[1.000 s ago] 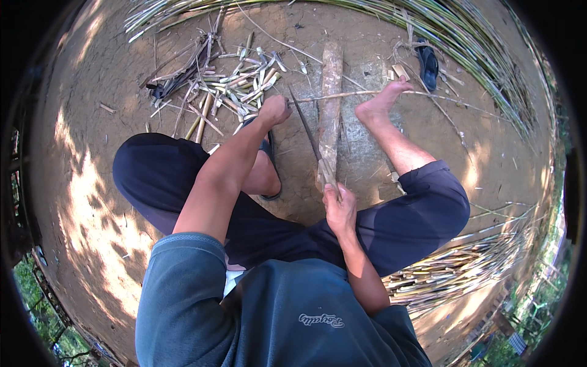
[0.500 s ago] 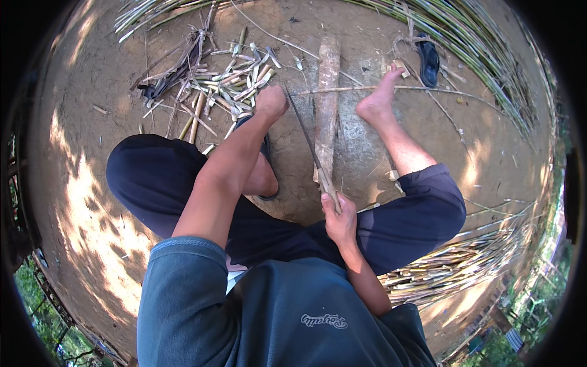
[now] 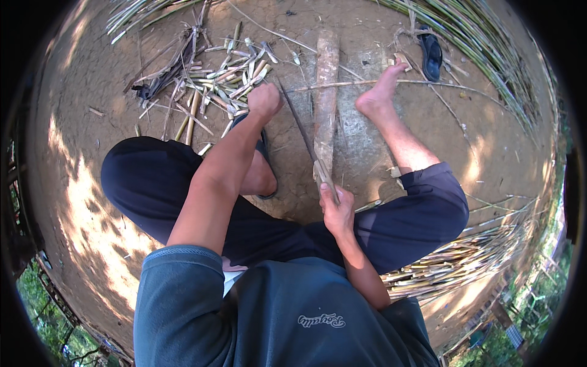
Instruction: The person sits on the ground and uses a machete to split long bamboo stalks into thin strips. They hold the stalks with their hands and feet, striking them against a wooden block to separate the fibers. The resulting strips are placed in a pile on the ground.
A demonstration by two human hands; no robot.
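Fingers, right hand (image 3: 338,209): they're wrapping snugly around the handle of a long knife (image 3: 304,133).
Fingers, left hand (image 3: 266,100): they're curling into a fist at the near end of a thin stick (image 3: 348,83), looks like they're gripping it, though the fingertips are hiding from view.
Knife direction: blade's pointing away from the body and leaning a bit left, so its long axis is running from the right hand up to just beside the left fist. Can't tell if the edge is touching the stick.
Stick direction: it's stretching left to right, crossing over the wooden plank (image 3: 326,73), going past the bare foot (image 3: 380,98) and bending toward the person at its far end.
Plank: it's lying lengthwise on the ground between the feet, pointing straight away from the person.
Cut pieces (image 3: 247,72): they're piling up just beyond the left fist.
Loose sandal (image 3: 431,56): it's sitting near the bare toes.
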